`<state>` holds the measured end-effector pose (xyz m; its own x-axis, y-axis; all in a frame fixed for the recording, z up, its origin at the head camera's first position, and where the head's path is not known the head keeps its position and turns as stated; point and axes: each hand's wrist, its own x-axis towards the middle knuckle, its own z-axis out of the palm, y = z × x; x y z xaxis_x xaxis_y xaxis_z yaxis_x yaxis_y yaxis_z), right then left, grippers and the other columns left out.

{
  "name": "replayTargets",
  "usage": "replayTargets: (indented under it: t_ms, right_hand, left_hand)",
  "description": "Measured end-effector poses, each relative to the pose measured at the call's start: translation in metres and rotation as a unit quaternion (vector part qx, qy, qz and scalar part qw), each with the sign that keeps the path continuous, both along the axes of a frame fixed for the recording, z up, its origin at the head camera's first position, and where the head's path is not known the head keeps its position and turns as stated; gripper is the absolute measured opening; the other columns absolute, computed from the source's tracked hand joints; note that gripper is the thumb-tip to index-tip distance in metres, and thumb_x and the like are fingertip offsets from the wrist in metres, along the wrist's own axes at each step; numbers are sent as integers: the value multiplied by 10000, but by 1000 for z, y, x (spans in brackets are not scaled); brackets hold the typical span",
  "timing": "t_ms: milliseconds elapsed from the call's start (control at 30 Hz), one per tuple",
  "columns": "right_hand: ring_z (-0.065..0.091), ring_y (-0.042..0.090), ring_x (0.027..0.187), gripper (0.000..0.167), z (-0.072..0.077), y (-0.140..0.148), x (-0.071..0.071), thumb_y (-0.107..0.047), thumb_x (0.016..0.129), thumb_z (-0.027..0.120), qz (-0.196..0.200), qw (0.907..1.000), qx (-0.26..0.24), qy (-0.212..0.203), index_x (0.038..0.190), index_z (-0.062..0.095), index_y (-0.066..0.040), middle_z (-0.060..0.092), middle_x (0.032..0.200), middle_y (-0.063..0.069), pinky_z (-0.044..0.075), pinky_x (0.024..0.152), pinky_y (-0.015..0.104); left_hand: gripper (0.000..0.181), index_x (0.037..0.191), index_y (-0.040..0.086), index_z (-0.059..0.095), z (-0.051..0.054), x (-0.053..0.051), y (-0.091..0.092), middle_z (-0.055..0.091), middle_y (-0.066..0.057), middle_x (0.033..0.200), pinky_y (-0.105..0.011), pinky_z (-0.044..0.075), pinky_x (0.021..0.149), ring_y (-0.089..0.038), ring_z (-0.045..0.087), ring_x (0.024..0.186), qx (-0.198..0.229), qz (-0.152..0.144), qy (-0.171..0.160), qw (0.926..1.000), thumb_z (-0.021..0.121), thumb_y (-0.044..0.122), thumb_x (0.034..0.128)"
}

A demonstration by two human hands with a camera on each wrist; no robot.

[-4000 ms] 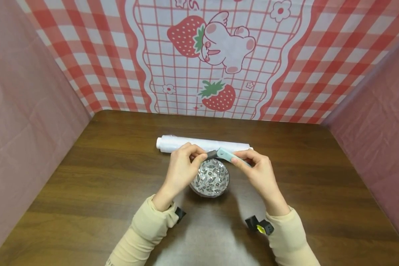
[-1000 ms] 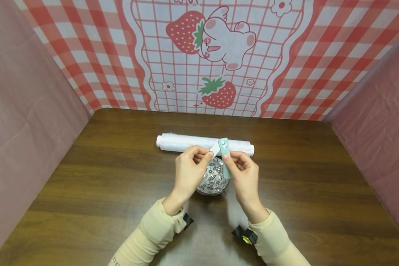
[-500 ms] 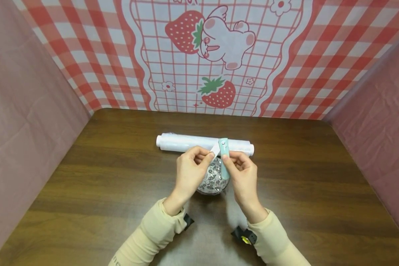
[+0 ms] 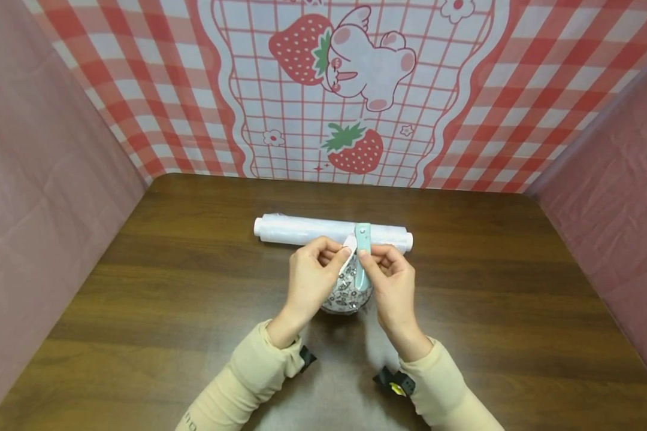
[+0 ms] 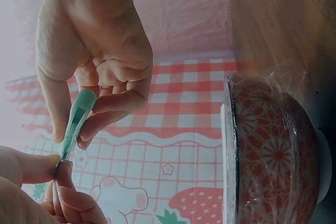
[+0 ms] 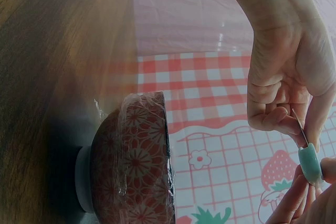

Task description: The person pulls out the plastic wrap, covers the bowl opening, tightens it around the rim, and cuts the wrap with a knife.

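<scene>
Between my two hands is a folding knife with a mint-green handle (image 4: 363,236), its blade (image 4: 350,244) at a narrow angle to the handle. My left hand (image 4: 314,274) pinches the blade between thumb and fingers. The handle is held by my right hand (image 4: 396,284), thumb on its near face. In the left wrist view the handle (image 5: 79,116) shows edge-on, with the blade partly hidden by fingertips. Below the knife stands a bowl (image 4: 346,300), floral inside and red-patterned outside (image 6: 137,161), with clear cling film over it. The hands and knife partly cover it from above.
A white roll of cling film (image 4: 302,230) lies across the wooden table (image 4: 194,311) just behind the hands. A red checked cloth with strawberries (image 4: 356,149) hangs at the back. Pink cloth (image 4: 59,179) walls both sides.
Four seconds ago the knife was spread at a wide angle, lower and flatter. Since then the blade has folded towards the handle, and my hands have come closer together. The bowl and roll stay put.
</scene>
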<state>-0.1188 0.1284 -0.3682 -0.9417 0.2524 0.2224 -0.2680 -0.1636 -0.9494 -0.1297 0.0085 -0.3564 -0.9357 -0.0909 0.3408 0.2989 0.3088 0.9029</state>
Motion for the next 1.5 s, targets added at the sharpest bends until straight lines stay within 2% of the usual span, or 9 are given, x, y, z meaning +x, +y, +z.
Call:
replayTargets:
  t_ms: [133,233,367,567,800,1067,1333,1500]
  right_hand:
    - [561,63,617,81,0,-2,0,42,807,619,14,10000,-51,-40,840,601,-30,610,667,-36,464,559,185]
    - [559,60,610,63,0,-2,0,49,807,615,4,10000,-85,-38,861,584,38,602,659,-40,464,557,181]
    - [562,54,613,124,1,-3,1,33,809,620,9,9999,-117,-10,880,553,109,601,659,-44,466,562,173]
    - [558,58,616,161,0,-5,1,-23,809,649,38,9999,-157,-17,861,547,91,597,667,-37,465,562,170]
    - [563,64,614,83,0,-7,2,32,812,614,66,9998,-183,23,847,548,68,601,672,-29,472,557,175]
    - [565,59,621,67,1,-8,2,27,815,616,64,9996,-268,94,828,552,43,606,679,-34,469,560,167]
    - [570,56,625,86,3,-4,1,-12,807,648,60,9993,-342,122,826,568,13,610,683,-29,470,558,166]
    - [561,56,622,70,4,-1,-1,-14,816,639,33,9993,-348,92,831,573,6,610,681,-28,462,553,166]
  left_hand:
    - [88,729,64,672,0,-1,0,625,-39,634,-190,447,502,-80,514,538,20,-17,-35,10000,698,134,776]
    - [88,731,63,671,0,0,0,629,-41,637,-192,453,508,-80,518,541,44,-50,-45,10000,697,133,777]
    - [93,731,61,669,-1,-1,0,629,-43,638,-191,455,512,-78,520,542,60,-90,-39,9999,695,136,778]
    - [99,729,60,663,-1,1,1,627,-44,640,-187,450,510,-80,516,541,109,-151,-72,9998,689,138,783]
    - [112,721,58,657,-1,2,3,617,-42,636,-189,443,508,-74,504,542,138,-163,-126,9997,678,141,794]
    - [119,718,65,659,0,2,3,604,-31,621,-198,443,509,-65,502,543,265,-221,-156,9993,677,153,797]
    - [148,799,30,688,0,-3,0,657,-90,706,-195,468,573,-91,546,600,472,-678,-123,9965,682,177,805]
    - [161,893,-6,684,2,-5,-6,670,-116,764,-199,479,589,-85,555,625,297,-1093,-212,9933,662,135,818]
